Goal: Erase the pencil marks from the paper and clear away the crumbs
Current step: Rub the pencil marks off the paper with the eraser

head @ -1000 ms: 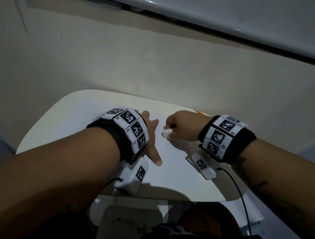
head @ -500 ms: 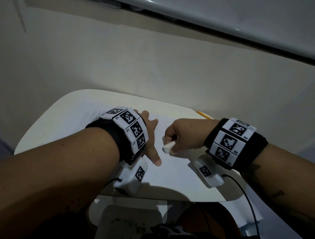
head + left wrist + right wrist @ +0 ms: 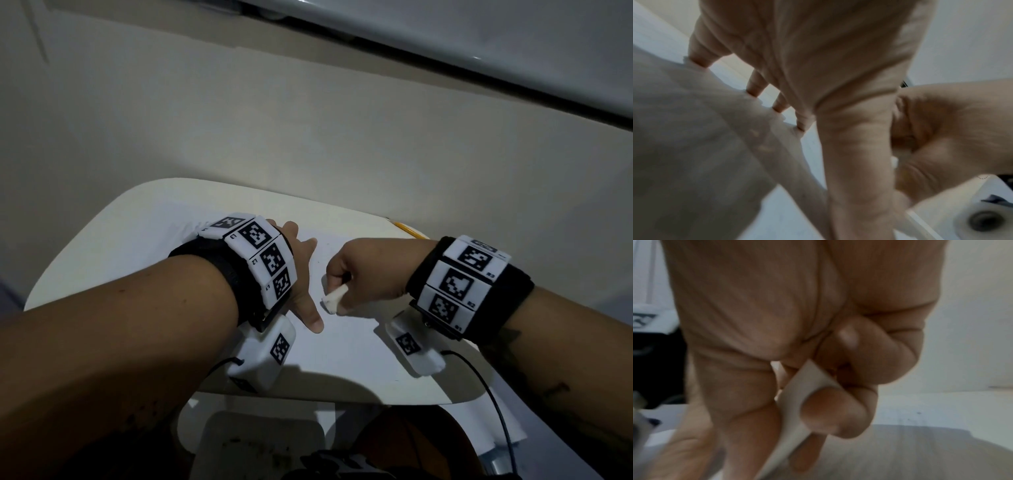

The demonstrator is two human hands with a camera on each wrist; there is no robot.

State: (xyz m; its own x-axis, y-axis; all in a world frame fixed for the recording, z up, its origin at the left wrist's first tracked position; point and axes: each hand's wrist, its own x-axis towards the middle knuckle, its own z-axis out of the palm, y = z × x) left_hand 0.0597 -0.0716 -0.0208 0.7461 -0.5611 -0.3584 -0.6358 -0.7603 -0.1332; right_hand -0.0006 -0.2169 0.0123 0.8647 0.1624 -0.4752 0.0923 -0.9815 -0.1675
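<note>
On the tabletop (image 3: 144,219), my left hand (image 3: 301,274) lies flat, holding the paper (image 3: 342,346) down. My right hand (image 3: 370,270) pinches the eraser (image 3: 334,298), rubbing. Up close, my fingers (image 3: 830,412) squeeze it tight. Next, I think, brush crumbs away.

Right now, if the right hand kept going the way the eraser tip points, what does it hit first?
Probably the left hand: the eraser in the right hand points toward its thumb, lying flat on the paper. Depth is unclear; the tip may already touch paper.
</note>
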